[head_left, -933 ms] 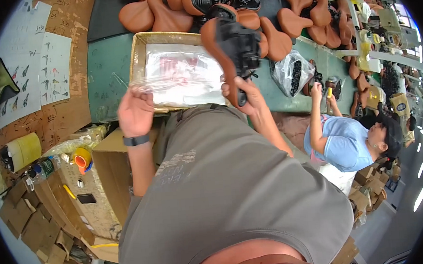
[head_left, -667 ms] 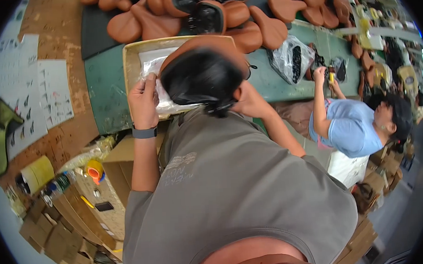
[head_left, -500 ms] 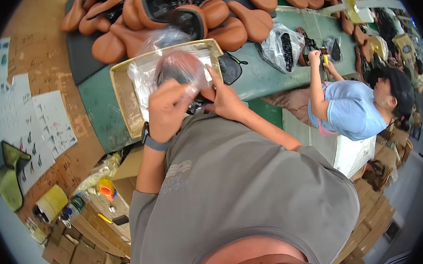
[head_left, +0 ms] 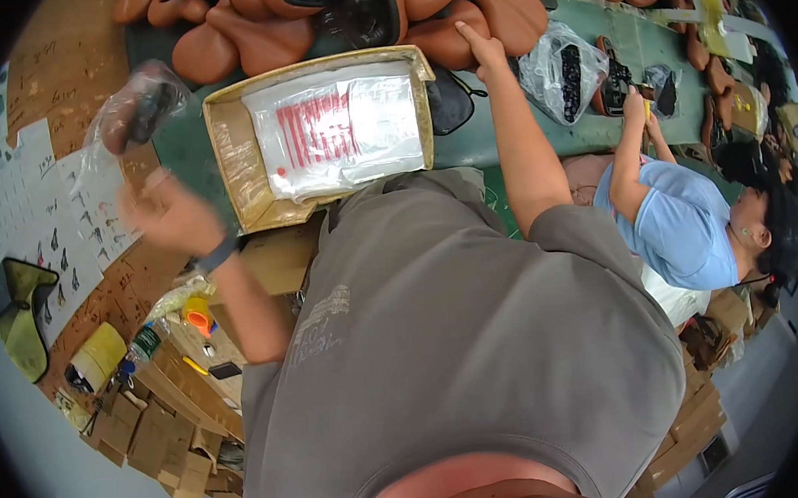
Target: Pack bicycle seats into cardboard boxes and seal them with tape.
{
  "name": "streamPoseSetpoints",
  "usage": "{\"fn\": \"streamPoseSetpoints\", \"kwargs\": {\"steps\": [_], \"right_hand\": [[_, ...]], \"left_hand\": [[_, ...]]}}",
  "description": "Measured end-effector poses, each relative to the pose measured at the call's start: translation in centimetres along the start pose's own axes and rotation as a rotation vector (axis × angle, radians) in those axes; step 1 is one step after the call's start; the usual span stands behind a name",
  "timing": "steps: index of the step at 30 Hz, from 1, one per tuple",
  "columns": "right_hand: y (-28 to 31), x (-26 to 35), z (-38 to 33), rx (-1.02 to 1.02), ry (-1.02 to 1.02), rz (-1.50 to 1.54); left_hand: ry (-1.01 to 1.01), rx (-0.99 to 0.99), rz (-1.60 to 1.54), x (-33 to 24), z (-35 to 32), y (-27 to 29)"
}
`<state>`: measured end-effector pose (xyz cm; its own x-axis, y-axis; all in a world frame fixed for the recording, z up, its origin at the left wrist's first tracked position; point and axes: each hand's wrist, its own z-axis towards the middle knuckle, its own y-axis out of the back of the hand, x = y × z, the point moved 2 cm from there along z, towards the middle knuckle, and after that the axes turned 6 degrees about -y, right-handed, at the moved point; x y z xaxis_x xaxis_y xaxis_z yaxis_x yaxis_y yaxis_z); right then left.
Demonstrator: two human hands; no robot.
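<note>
At the upper left is a bicycle saddle in a clear plastic bag (head_left: 137,108), smeared by motion. Just below it is my left hand (head_left: 173,214), too blurred to show whether its fingers touch the bag. My right arm stretches out to the pile at the back. There my right hand (head_left: 485,53) grips the edge of a brown bicycle saddle (head_left: 440,41), one digit on top and the other fingers partly hidden. Between my arms stands an open cardboard box (head_left: 226,159), with a flat white plastic packet with red print (head_left: 344,128) in it.
More brown saddles (head_left: 260,41) crowd the back of the green table (head_left: 191,157). Right of the box lie a black pouch (head_left: 452,102) and a clear bag of black parts (head_left: 565,75). A co-worker in blue (head_left: 670,221) works at the right. Paper sheets (head_left: 42,237) cover the left board.
The bagged saddle has gone from over the box to the upper left, and my left hand has swung left. My right hand has left it and reached to a saddle in the pile.
</note>
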<state>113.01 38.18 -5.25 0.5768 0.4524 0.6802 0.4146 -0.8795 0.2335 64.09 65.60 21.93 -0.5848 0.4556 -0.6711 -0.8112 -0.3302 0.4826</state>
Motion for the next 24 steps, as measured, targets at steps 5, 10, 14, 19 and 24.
{"fn": "streamPoseSetpoints", "kwargs": {"steps": [5, 10, 14, 19, 24], "right_hand": [[1.3, -1.2, -5.7, -0.018, 0.366, 0.052], [9.0, 1.0, -20.4, -0.049, 0.421, -0.612], [16.3, -4.0, -18.3, 0.275, 0.625, -0.795], [16.4, -12.9, -14.0, -0.055, 0.687, -0.599], [10.4, -21.0, -16.6, -0.172, 0.487, -0.775]], "left_hand": [[0.118, 1.065, -0.231, 5.1, -19.9, -14.8], [-0.131, 1.285, -0.04, 5.2, -31.2, -21.6], [-0.119, 1.331, 0.124, 5.9, -34.8, -24.0], [0.057, 1.172, 0.069, 6.8, -36.5, -23.4], [0.74, 1.123, -0.251, 5.7, -35.4, -20.7]]}}
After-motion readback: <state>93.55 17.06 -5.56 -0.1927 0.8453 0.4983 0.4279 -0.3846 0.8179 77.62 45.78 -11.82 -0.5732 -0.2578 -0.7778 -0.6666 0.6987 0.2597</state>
